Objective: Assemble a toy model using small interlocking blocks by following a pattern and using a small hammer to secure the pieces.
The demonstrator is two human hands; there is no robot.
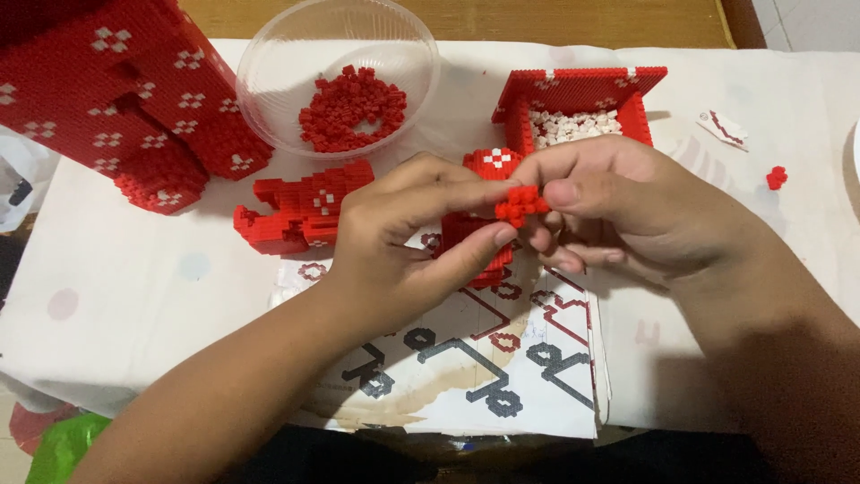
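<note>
Head camera looks down on both hands meeting over the table. Nearest, under the wrists, lies an instruction sheet [466, 376], running to the table's near edge. The left hand [403, 242] and right hand [627, 211] both pinch a small red brick cluster [521, 204] between thumb and fingertips, held between the two hands. Just beyond the knuckles stands a red brick piece [491, 166]. Left of the left hand sits a red block section [300, 211]. Farther off are a clear bowl [269, 81] of red bricks, a red tray [573, 90] of white bricks, and a large red model [125, 99]. Bare cloth lies right of the right hand.
</note>
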